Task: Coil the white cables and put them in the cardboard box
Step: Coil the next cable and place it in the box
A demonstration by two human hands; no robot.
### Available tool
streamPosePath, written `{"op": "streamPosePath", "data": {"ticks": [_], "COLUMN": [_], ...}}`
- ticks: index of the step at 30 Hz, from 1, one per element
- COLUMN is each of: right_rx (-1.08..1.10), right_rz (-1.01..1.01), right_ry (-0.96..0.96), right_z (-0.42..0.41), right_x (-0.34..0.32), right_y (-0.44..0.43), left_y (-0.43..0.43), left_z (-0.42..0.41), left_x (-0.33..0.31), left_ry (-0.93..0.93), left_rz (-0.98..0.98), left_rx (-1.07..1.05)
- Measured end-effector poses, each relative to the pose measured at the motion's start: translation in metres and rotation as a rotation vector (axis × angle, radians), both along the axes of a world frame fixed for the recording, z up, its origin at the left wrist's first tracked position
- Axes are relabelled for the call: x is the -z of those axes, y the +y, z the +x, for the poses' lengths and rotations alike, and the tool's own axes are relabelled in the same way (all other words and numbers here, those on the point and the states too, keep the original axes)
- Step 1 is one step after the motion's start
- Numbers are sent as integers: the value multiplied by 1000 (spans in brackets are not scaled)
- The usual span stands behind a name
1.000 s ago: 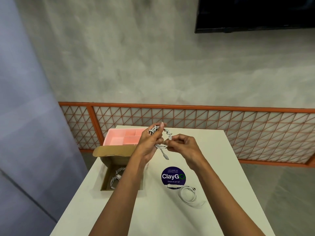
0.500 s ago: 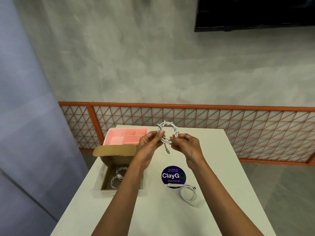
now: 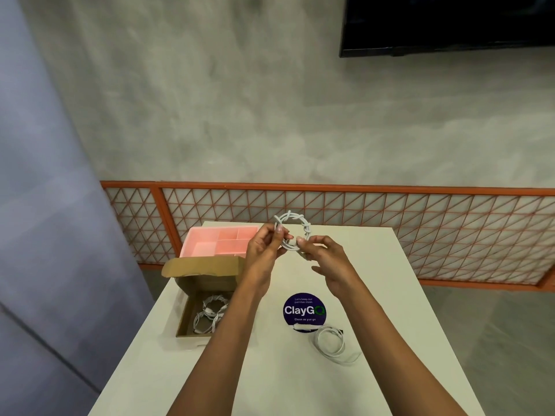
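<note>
The loose end of the white coiled cable no longer dangles below the ring, and the ring sits a little higher than a second ago. The left hand has its grip pinched on the ring's left side. The right hand pinches the lower right, its other fingers loose. The ring is held above the white tabletop, beyond the open brown cardboard box that already holds coiled white cables. The end probably needs tucking snugly through the loops before release, or the ring may spring open. A loose white cable lies nearby.
</note>
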State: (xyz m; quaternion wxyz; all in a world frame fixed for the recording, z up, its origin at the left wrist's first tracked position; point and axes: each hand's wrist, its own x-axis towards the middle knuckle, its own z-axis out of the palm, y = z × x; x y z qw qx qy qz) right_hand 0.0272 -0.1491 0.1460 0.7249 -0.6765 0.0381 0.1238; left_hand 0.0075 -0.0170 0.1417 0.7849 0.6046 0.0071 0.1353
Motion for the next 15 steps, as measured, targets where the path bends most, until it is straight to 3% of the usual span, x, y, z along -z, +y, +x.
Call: {"op": "streamPosePath", "data": {"ticks": [2,5,8,15], "right_rx": [-9,-35,-14,-18], "right_rz": [-68,85,187,114], "right_ry": [83,144,121,23], "right_z": [3,4,6,5], "right_x": [4,6,6,4], "right_y": [1,2,3,7], "left_y": [0,-1,-1,2], "left_z": [1,2,2,5], "left_x": [0,2,4,6], "left_ry": [-8,-23,-4,82], "left_rz": [31,79,123,118], "left_rx": [-51,-41,-36,-67]}}
